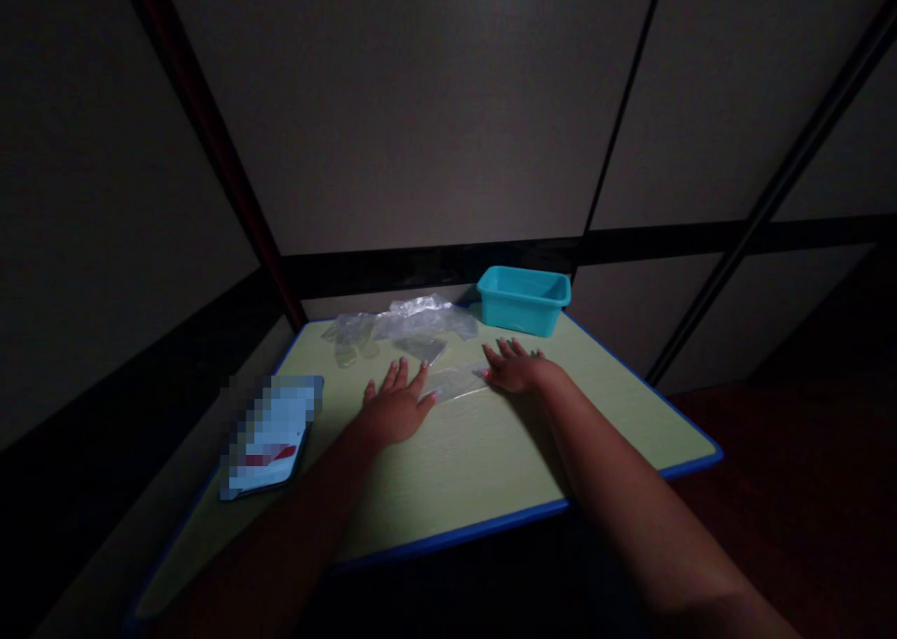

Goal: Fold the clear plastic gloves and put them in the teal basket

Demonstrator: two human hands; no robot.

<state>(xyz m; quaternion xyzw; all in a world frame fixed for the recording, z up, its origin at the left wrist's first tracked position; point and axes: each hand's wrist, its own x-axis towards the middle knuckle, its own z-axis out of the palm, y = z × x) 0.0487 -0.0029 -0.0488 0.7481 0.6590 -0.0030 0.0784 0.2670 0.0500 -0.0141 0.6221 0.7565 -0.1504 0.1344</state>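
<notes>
A clear plastic bag (457, 381) lies flat on the table between my two hands. My left hand (398, 409) rests palm down at its left end, fingers spread and the thumb by the bag's edge. At the right end, my right hand (514, 370) is also palm down with its fingers apart, the thumb on or beside the plastic. Just beyond the hands lies another small clear bag (420, 347). Behind that is a crumpled heap of transparent plastic (424, 319), with thin clear pieces (348, 340) spread at its left.
A turquoise plastic basket (525, 312) stands at the table's back right. A device with a lit, partly blurred screen (280, 433) lies near the left edge. The pale table (448, 499) has a blue rim, and wall panels rise behind it. The room is dim.
</notes>
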